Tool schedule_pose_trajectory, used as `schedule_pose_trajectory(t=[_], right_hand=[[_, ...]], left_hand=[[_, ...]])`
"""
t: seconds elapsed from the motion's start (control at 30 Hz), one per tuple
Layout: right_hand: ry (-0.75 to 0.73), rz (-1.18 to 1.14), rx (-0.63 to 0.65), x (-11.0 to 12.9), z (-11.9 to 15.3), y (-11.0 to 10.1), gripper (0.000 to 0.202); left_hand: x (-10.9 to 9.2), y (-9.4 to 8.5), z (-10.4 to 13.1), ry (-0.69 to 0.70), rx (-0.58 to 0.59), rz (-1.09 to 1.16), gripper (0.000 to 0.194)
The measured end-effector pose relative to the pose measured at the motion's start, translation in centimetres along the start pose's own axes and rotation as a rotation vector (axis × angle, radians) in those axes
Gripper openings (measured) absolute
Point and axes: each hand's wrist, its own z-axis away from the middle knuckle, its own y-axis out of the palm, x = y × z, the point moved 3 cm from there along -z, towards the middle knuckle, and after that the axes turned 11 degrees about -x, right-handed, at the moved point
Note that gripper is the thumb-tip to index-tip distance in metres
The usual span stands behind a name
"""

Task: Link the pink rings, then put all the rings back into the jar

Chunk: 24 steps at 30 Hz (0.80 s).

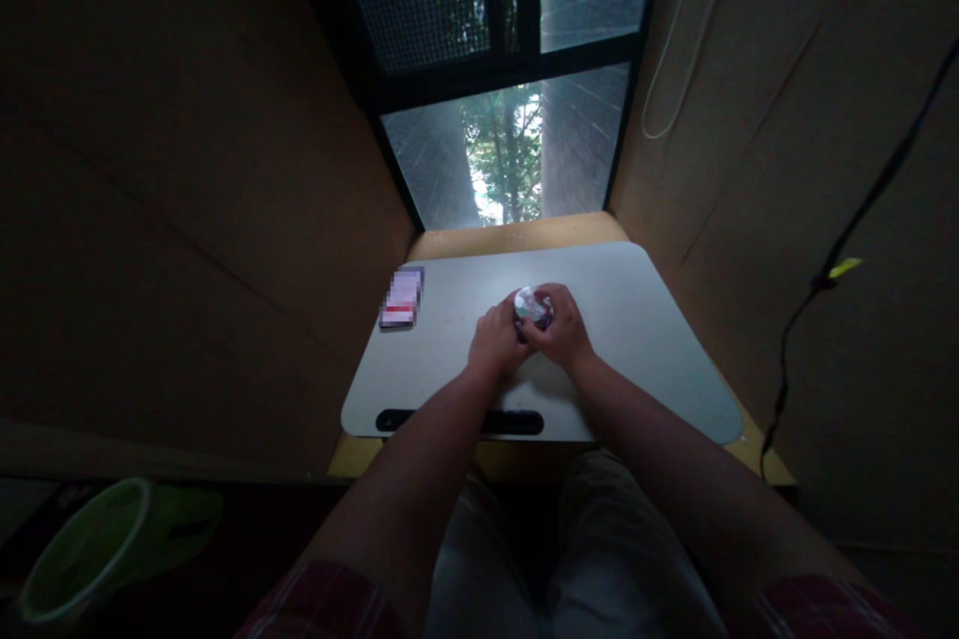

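Observation:
A small round container with a shiny pale top and darker sides is held between both hands over the white lap table. My left hand wraps round its left side, fingers closed. From the right, my right hand grips the container, its thumb and fingers at the edge of the top. The hands cover most of the sides, so what is inside cannot be made out.
A phone with a lit, blurred screen lies at the table's left edge. A black slot runs along the near edge. Beyond is a window. A cable hangs at right; a green basket stands lower left.

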Motion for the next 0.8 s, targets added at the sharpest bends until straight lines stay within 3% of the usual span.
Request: schedule_pose_trajectory(t=[0.27, 0.6, 0.8], right_hand=[[0.043, 0.056, -0.014, -0.09, -0.04, -0.06, 0.032], [0.054, 0.084, -0.002, -0.27, -0.07, -0.01, 0.057], [0.042, 0.046, 0.024, -0.42, 0.05, 0.02, 0.056]], left_hand=[[0.25, 0.10, -0.02, 0.015, 0.004, 0.006, 0.083], [0.44, 0.23, -0.01, 0.027, 0.005, 0.029, 0.087], [0.30, 0.22, 0.00, -0.008, -0.012, 0.019, 0.079]])
